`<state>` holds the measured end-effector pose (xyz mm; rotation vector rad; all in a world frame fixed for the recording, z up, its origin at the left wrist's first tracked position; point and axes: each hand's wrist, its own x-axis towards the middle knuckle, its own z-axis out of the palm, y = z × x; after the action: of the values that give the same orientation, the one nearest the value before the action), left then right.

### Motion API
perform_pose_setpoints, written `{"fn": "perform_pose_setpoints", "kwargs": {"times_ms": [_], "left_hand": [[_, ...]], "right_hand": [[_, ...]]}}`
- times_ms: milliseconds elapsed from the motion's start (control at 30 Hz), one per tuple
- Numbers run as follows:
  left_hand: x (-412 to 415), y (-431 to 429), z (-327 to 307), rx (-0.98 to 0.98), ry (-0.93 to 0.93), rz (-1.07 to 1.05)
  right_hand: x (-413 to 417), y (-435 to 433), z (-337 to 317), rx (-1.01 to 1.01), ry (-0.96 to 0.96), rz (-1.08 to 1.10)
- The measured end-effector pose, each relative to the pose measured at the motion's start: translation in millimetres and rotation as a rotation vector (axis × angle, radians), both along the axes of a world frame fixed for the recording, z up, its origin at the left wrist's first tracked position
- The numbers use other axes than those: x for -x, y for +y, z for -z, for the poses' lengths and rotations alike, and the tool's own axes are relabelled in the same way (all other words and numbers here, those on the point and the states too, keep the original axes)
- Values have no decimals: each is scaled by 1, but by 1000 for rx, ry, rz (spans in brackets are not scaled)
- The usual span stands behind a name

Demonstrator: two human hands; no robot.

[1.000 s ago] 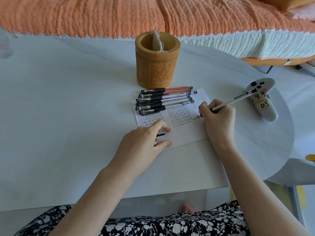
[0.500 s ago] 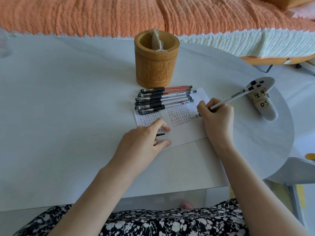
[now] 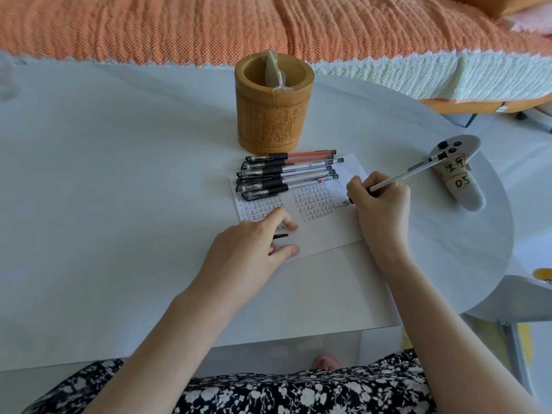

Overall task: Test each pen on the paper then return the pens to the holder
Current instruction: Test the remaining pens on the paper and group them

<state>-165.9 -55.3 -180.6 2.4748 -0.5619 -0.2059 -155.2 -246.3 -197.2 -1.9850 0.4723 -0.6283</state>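
A white paper [image 3: 325,234] covered with rows of small test marks lies in the middle of the white table [image 3: 119,204]. Several capped pens [image 3: 286,176] lie side by side across its far edge, one with an orange barrel. Just behind them stands the carved wooden holder [image 3: 274,115], with a plastic-wrapped item inside. My right hand [image 3: 379,201] grips a clear pen [image 3: 409,174], its tip down on the paper's right part. My left hand [image 3: 254,249] rests on the paper's near left edge, and a black pen cap [image 3: 280,236] pokes out from between its fingers.
A white game controller [image 3: 457,174] with taped labels lies at the table's right end, under the pen's rear end. An orange bedspread [image 3: 268,28] runs along the far side. The table's near edge is close to my lap.
My right hand with the pen has shifted slightly on the paper's right part. My left hand has stayed in place on the paper.
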Motion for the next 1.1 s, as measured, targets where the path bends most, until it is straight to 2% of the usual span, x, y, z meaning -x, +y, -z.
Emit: {"fn": "perform_pose_setpoints", "kwargs": {"times_ms": [1100], "left_hand": [[1, 0, -1, -32, 18, -1]], "right_hand": [[1, 0, 0, -19, 12, -1]]}}
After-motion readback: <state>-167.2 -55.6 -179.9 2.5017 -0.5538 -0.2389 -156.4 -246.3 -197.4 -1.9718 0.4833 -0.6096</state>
